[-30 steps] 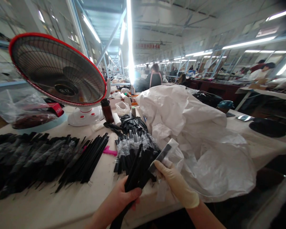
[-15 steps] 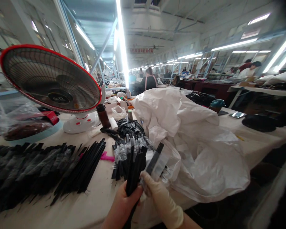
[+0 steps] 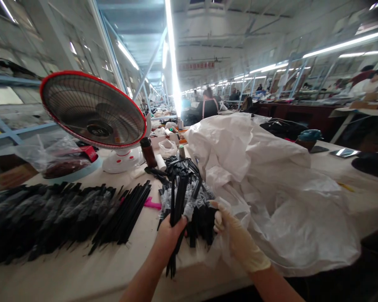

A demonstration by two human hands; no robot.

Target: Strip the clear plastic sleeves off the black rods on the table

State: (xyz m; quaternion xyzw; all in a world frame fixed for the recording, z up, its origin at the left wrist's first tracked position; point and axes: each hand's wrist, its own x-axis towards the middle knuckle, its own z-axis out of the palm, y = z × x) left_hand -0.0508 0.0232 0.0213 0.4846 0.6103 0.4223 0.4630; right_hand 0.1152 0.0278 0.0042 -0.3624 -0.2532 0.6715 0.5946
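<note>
My left hand point(image 3: 170, 235), bare, grips an upright bundle of long black sticks point(image 3: 179, 201) whose lower ends poke out beneath my fist. A black stick in a clear plastic sleeve point(image 3: 192, 205) leans out from that bundle. My right hand point(image 3: 236, 237) wears a cream latex glove, and its bent fingers sit against a large white woven sack point(image 3: 271, 197). Whether those fingers pinch anything is hidden. Just behind both hands lies a heap of sleeved black sticks point(image 3: 201, 222).
Rows of black sticks point(image 3: 59, 214) cover the left of the white table point(image 3: 82, 268). Farther back stand a red-rimmed fan point(image 3: 93, 110), a brown bottle point(image 3: 148, 152) and a plastic bag point(image 3: 56, 157). A co-worker point(image 3: 209, 107) sits far down the hall.
The black bundle now stands more upright in my left hand. My right hand has moved right, away from the bundle, and no longer holds the sleeved strip up beside it.
</note>
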